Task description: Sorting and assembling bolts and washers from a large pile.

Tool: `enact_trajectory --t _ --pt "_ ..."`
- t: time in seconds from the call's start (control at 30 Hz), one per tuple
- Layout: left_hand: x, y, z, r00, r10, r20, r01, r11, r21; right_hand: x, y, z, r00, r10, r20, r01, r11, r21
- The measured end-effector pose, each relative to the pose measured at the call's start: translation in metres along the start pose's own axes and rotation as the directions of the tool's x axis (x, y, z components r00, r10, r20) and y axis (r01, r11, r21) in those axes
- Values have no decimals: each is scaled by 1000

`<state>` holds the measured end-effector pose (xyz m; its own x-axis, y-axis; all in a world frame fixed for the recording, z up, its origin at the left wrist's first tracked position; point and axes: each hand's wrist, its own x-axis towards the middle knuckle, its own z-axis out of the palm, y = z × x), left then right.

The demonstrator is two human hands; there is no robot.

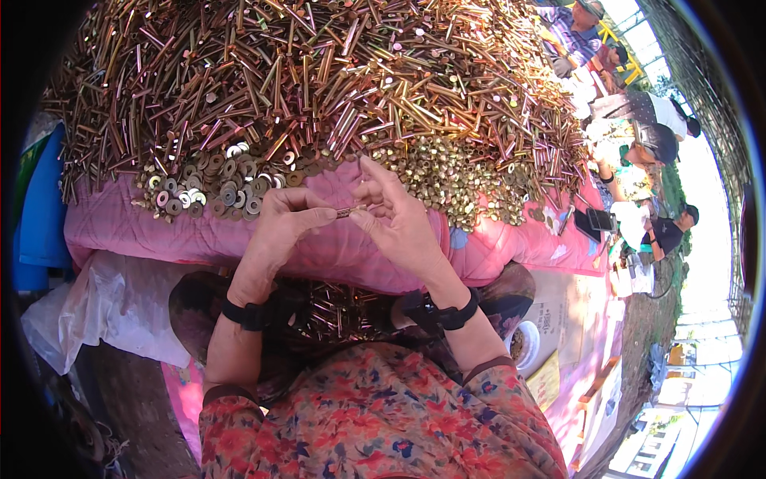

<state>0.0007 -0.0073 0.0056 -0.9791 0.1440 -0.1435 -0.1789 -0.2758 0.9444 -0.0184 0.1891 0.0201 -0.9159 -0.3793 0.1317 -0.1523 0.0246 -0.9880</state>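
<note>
Above the pink quilted cloth (pixel 343 255), my two hands meet at a small brassy bolt (pixel 348 212). My left hand (pixel 281 223) pinches its left end between thumb and fingers. At the other end, the thumb and bent fingers of my right hand (pixel 403 223) close on it, with the index finger raised. The fingers partly cover the bolt. Just beyond my left hand lies a heap of flat washers (pixel 231 184), some shiny and some dull. Small brassy nuts (pixel 447 180) are heaped beyond and right of my right hand.
A big pile of long brassy bolts (pixel 303 80) fills the far side. More bolts (pixel 339 307) lie below, between my knees. A blue container (pixel 41 215) and plastic sheeting (pixel 120 299) are at left. On the right are a white bucket (pixel 524 345), a phone (pixel 600 220) and several people.
</note>
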Motion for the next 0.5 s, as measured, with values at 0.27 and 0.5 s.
enact_trajectory --t 0.27,0.5 --pt "-3 -5 -2 999 -3 35 2 1000 26 -6 -22 -2 996 90 24 -72 906 -418" --pt "-6 8 12 933 -101 344 0 959 283 54 10 -41 960 -234 -150 18 590 -807"
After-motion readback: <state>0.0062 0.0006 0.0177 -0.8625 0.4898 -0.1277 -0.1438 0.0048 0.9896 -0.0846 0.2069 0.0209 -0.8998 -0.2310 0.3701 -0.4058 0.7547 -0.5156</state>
